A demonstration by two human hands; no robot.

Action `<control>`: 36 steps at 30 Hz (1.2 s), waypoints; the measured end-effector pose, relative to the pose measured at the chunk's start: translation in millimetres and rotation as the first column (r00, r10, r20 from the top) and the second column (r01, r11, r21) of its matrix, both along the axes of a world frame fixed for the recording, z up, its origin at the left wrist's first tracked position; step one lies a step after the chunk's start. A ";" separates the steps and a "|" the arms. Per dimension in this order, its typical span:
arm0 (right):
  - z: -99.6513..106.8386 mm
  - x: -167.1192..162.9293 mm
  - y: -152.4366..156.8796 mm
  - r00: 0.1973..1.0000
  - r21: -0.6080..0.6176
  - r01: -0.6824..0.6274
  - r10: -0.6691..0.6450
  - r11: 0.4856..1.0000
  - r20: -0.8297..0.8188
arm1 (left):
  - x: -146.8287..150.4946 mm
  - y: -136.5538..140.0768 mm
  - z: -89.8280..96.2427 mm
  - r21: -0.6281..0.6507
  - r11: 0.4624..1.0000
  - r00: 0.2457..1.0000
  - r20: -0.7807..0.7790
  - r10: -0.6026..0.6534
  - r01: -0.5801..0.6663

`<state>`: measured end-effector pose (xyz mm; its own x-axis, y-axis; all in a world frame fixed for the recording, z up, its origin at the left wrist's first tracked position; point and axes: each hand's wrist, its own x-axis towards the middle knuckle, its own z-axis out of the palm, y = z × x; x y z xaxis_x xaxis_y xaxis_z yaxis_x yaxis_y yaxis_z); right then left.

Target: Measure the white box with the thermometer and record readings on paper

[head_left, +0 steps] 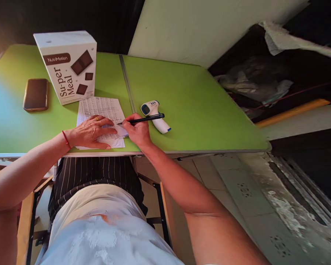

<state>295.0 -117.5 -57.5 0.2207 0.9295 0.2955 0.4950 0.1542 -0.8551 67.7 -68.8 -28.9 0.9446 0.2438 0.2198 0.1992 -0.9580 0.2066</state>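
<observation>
Green folding table [198, 106] with a metal seam down its middle, seen from the head camera; pale wall behind, tiled floor to the right. Left hand [89, 132], bearing a gold ring and a red thread bracelet at the wrist, lies flat with fingers spread on a white sheet of paper covered in handwritten rows [100, 110], pinning it near the table's front edge. Right hand [138, 132] is closed around a slim black pen [143, 119], its tip touching the paper's right edge just beside the left fingertips. White infrared thermometer with blue trim [156, 116] lies just behind the right hand, across the seam. White "Su-per Meal" carton printed with chocolate squares [68, 66] stands upright behind the paper; a brown phone [36, 94] lies flat to its left.
</observation>
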 end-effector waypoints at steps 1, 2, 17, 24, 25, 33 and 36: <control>0.2 0.0 -0.2 1.000 0.003 -0.001 0.001 1.000 -0.002 | -0.1 0.0 0.3 0.000 1.000 1.000 -0.002 0.002 -0.002; 0.1 0.1 -0.4 1.000 0.004 -0.001 0.001 1.000 -0.003 | -0.3 0.0 0.5 0.000 1.000 1.000 -0.004 0.003 -0.003; -9.9 2.0 4.3 0.999 0.089 0.005 0.000 0.996 -0.048 | -0.7 1.2 -1.1 0.004 1.000 1.000 0.014 -0.008 0.008; -9.6 2.8 3.1 0.999 0.097 0.019 -0.015 0.995 -0.044 | -1.3 0.7 -0.3 0.010 1.000 1.000 0.000 -0.004 0.004; -10.0 3.0 3.1 0.998 0.104 0.028 -0.022 0.994 -0.058 | -1.2 0.8 -0.5 0.010 1.000 1.000 0.001 -0.004 0.004; -13.0 4.7 4.9 0.996 0.091 0.041 -0.034 0.995 -0.077 | -1.4 1.4 -1.7 0.005 1.000 1.000 0.025 -0.009 0.009; -13.6 4.9 5.0 0.997 0.084 0.047 -0.042 0.995 -0.066 | -1.5 1.1 -1.5 0.003 1.000 1.000 0.024 -0.008 0.008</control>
